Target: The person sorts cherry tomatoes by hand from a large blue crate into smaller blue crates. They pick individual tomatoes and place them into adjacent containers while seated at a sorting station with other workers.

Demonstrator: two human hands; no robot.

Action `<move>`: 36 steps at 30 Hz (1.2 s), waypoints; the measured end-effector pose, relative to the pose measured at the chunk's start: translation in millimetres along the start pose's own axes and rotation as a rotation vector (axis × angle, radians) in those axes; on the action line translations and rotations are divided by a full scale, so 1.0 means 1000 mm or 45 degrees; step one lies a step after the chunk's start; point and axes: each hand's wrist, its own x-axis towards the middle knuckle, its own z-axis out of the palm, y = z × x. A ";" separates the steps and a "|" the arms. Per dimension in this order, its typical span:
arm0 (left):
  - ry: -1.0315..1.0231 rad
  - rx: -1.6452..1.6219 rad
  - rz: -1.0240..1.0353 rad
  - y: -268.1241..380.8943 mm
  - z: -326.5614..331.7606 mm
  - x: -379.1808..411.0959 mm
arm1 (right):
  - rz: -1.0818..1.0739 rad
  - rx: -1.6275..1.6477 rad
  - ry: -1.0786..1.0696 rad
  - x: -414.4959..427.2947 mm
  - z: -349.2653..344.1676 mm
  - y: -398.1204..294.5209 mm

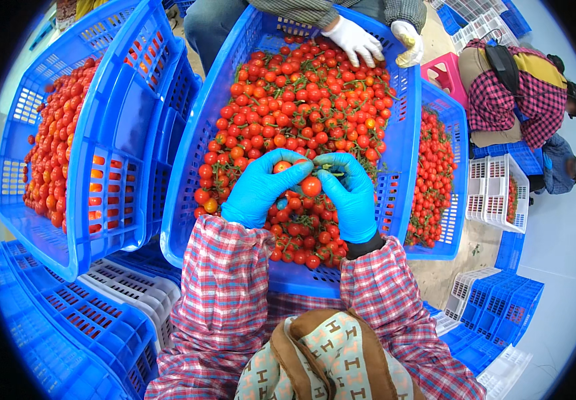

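Note:
Above a blue plastic crate (190, 145) full of cherry tomatoes (298, 107), my two hands meet in blue gloves. My left hand (263, 187) is curled around cherry tomatoes, one (282, 166) showing behind its thumb and fingers. Thumb and forefinger of my right hand (350, 195) pinch a green stem (329, 171). Between the hands hangs a single red cherry tomato (311, 186); whether it is joined to the stem cannot be told. Many tomatoes in the crate still carry green stalks.
Across the crate, a person's white-gloved hand (355, 42) rests on the tomatoes; the other (409, 45) is by the rim. A blue crate of tomatoes (100, 125) stands left, another (448, 245) right. Stacked crates (92, 315) fill the lower left. Other people (513, 90) sit at right.

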 end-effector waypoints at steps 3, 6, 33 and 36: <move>-0.068 -0.046 -0.013 0.000 -0.002 -0.001 | -0.024 0.110 0.021 0.003 0.001 0.000; -0.167 -0.203 -0.019 0.003 -0.003 -0.002 | -0.003 0.265 0.098 0.006 -0.001 -0.001; -0.234 0.056 0.000 -0.011 0.015 0.005 | -0.094 -0.038 0.447 -0.001 -0.004 -0.010; -0.291 -0.133 -0.065 -0.005 0.014 0.003 | -0.068 0.183 0.432 0.003 -0.008 -0.008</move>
